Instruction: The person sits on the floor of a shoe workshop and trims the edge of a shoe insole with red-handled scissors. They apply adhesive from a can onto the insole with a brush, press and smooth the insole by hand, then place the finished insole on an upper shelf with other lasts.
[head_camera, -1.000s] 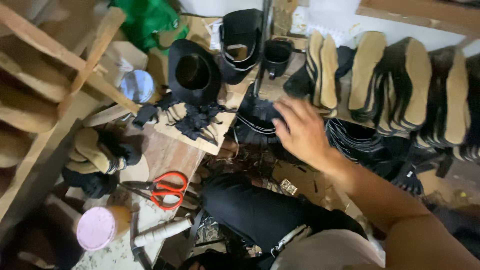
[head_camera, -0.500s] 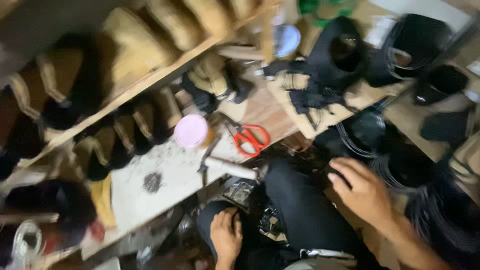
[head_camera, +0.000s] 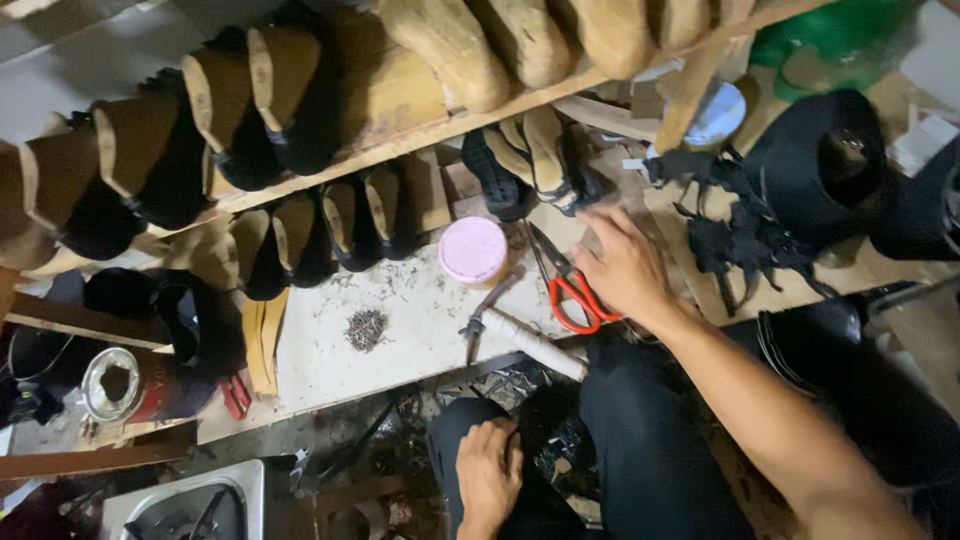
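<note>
right hand (head_camera: 625, 270) spread flat over red-handled steel scissors (head_camera: 572, 296), left hand (head_camera: 487, 478) loosely curled on dark trouser knee, gripping nothing

A wooden shelf (head_camera: 400, 150) slants above a dusty pale worktop (head_camera: 400, 350).

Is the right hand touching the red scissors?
Touching. The head view shows the right hand lying over the red scissors, its palm edge covering part of one red handle loop with no gap showing.

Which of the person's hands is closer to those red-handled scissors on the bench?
The right hand: it rests right against the red-handled scissors, by the handles. The left hand lies apart, lower down on the knee.
</note>
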